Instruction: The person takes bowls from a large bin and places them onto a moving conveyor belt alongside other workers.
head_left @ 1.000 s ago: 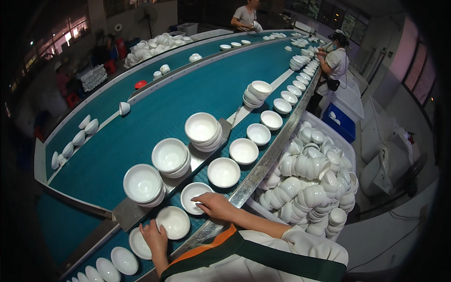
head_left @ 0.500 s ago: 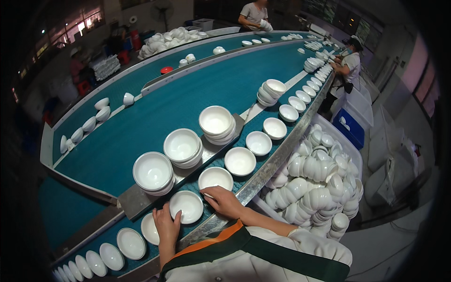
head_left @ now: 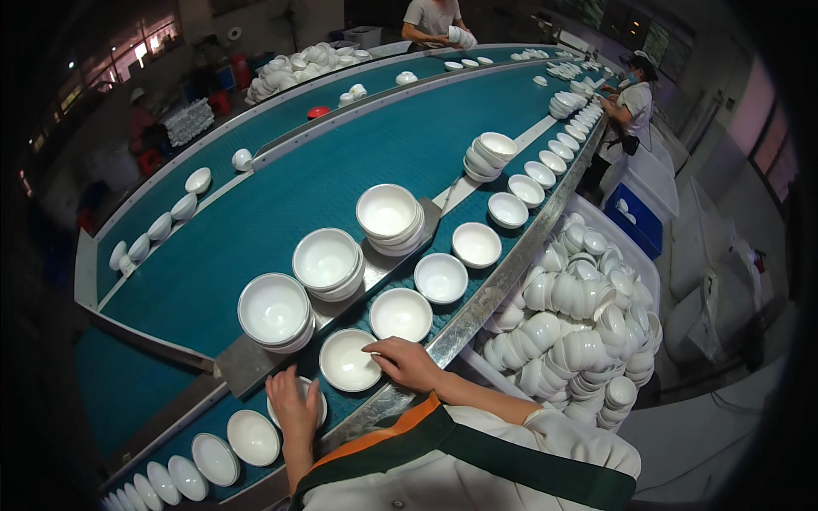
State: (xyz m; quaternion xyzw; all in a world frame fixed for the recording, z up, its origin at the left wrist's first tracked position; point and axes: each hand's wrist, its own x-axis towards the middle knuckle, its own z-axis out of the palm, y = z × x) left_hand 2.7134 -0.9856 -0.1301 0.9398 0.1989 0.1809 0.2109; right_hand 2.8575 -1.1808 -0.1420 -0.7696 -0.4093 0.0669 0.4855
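A row of white bowls runs along the near lane of the green belt (head_left: 477, 111). My left hand (head_left: 294, 410) lies over a partly hidden white bowl (head_left: 313, 410), thumb and fingers spread apart. With its fingers stretched out, my right hand (head_left: 411, 364) touches the right rim of another white bowl (head_left: 348, 362); its grip does not close round it. Just beyond the row, stacked bowls (head_left: 274, 308), a second stack (head_left: 325, 258) and a third stack (head_left: 388, 211) stand on a grey metal plate (head_left: 247, 372).
A big white bin (head_left: 652, 285) of heaped bowls stands at my right, past the metal belt edge (head_left: 503, 289). A further stack (head_left: 490, 156) sits up the belt. One co-worker (head_left: 632, 102) stands at the right side, another person (head_left: 433, 21) across the belt holds bowls.
Bowls in the near row sit at shifted places along the belt. My left hand has moved slightly left and down, onto a different part of the row; my right hand stays nearly in place.
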